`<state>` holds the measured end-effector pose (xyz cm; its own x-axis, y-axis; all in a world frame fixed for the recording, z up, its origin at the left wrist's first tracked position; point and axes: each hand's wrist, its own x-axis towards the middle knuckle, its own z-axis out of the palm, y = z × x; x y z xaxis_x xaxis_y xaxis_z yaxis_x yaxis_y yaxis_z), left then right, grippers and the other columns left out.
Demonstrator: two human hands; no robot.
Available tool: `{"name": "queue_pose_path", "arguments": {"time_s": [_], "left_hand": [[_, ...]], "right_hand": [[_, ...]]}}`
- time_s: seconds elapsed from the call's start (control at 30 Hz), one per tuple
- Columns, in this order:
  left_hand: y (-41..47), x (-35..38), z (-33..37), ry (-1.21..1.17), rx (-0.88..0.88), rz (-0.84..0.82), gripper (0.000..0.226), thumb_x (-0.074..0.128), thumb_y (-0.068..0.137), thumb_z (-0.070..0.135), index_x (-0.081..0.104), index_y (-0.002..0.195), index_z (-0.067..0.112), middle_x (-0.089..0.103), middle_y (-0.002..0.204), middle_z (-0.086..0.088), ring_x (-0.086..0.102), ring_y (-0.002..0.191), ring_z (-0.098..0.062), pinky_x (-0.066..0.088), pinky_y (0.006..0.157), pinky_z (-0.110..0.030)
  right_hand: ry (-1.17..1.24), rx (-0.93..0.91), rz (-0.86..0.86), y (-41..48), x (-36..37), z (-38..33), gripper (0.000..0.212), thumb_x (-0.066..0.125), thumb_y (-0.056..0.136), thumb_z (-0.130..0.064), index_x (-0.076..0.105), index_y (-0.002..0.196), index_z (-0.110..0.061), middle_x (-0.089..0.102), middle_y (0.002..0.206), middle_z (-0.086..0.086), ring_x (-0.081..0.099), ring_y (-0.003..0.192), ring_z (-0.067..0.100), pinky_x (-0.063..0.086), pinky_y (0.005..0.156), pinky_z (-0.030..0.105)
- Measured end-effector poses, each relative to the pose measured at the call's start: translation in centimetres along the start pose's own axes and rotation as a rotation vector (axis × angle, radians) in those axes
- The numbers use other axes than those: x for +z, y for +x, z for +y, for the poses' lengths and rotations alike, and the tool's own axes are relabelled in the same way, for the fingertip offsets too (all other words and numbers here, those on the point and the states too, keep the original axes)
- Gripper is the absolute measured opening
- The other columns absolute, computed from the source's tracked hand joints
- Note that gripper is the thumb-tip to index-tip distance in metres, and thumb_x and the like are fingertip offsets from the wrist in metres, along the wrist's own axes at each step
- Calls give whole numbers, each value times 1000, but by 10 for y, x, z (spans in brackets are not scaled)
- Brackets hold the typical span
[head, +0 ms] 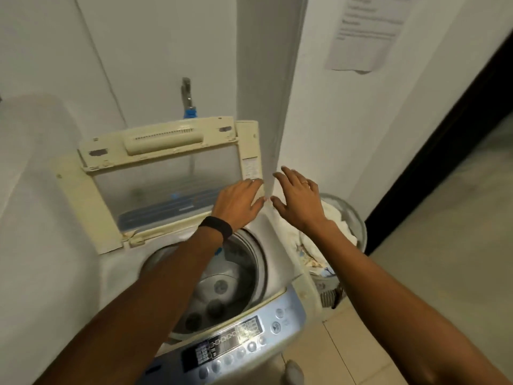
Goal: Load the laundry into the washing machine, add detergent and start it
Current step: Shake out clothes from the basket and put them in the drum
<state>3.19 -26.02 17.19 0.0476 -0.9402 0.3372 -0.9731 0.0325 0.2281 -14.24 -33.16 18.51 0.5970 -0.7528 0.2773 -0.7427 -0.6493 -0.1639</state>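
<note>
A top-loading washing machine (280, 270) stands below me with its yellowed lid (166, 173) folded up against the wall. The steel drum (222, 284) looks bare, with only the agitator plate showing. My left hand (238, 202), with a black band on the wrist, reaches over the drum toward the lid's right edge, fingers spread. My right hand (299, 198) hovers beside it near the wall corner, fingers apart, holding nothing. A laundry basket (358, 218) with white and patterned laundry (313, 245) sits on the floor to the machine's right.
The control panel (236, 340) with buttons faces me at the machine's front. A water tap (188, 98) with a blue fitting sticks out of the wall behind the lid. A wall column (266, 79) rises right of the lid. A paper notice (366, 31) hangs at the upper right.
</note>
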Motion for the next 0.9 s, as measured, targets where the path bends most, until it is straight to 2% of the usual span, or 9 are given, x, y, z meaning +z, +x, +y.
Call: {"name": "queue_pose_path", "arguments": {"time_s": [0.23, 0.33, 0.47, 0.57, 0.67, 0.73, 0.77, 0.83, 0.9], "left_hand": [[40, 62, 55, -103, 43, -79, 37, 55, 104, 35, 62, 134, 14, 70, 121, -11, 67, 106, -35, 55, 82, -47], [56, 97, 78, -143, 19, -108, 31, 55, 104, 32, 66, 127, 14, 72, 113, -9, 68, 101, -33, 55, 78, -44], [71, 140, 97, -120, -32, -233, 29, 51, 106, 33, 65, 127, 18, 70, 114, -6, 66, 103, -31, 55, 82, -46], [73, 167, 105, -116, -93, -325, 27, 51, 106, 33, 63, 127, 21, 71, 113, -4, 67, 104, -29, 56, 82, -44], [73, 184, 111, -131, -166, -441, 33, 51, 106, 34, 59, 135, 22, 68, 124, -4, 63, 113, -27, 52, 89, -39], [72, 194, 114, -196, -239, -575, 44, 56, 104, 39, 52, 144, 21, 64, 135, -5, 59, 121, -27, 48, 95, -37], [70, 199, 115, -243, -285, -637, 53, 60, 101, 42, 48, 147, 20, 62, 138, -7, 59, 123, -28, 49, 98, -38], [64, 209, 116, -301, -369, -694, 69, 70, 93, 47, 45, 150, 20, 61, 139, -9, 58, 126, -31, 49, 102, -44], [58, 219, 119, -299, -397, -685, 67, 75, 88, 44, 49, 145, 19, 62, 135, -10, 58, 123, -32, 50, 99, -47]], "right_hand": [[38, 183, -7, -24, 13, 108, 47, 58, 100, -28, 50, 146, -21, 47, 155, 2, 48, 138, 29, 39, 107, 48], [76, 225, -54, -30, 24, 153, 42, 59, 100, -27, 55, 141, -18, 59, 141, 5, 57, 124, 32, 45, 99, 45], [182, 264, -203, -39, 57, 195, 32, 61, 98, -32, 61, 128, -19, 69, 120, 4, 65, 108, 27, 53, 84, 40], [281, 299, -347, -49, 89, 207, 36, 64, 96, -36, 56, 129, -23, 71, 113, 2, 67, 102, 26, 55, 79, 38], [347, 317, -398, -57, 112, 208, 58, 65, 95, -36, 39, 147, -30, 66, 117, 4, 67, 102, 29, 56, 77, 40], [331, 302, -399, -58, 124, 211, 64, 62, 97, -34, 30, 153, -37, 64, 118, 4, 66, 102, 30, 57, 77, 42], [314, 291, -403, -57, 128, 213, 62, 60, 99, -32, 31, 153, -38, 64, 118, 4, 66, 102, 30, 56, 77, 41], [304, 284, -396, -53, 133, 217, 46, 56, 101, -31, 45, 145, -31, 65, 118, 3, 65, 102, 28, 50, 75, 35], [309, 294, -354, -51, 135, 222, 27, 54, 102, -31, 59, 128, -24, 67, 114, 2, 66, 99, 26, 49, 73, 34]]}}
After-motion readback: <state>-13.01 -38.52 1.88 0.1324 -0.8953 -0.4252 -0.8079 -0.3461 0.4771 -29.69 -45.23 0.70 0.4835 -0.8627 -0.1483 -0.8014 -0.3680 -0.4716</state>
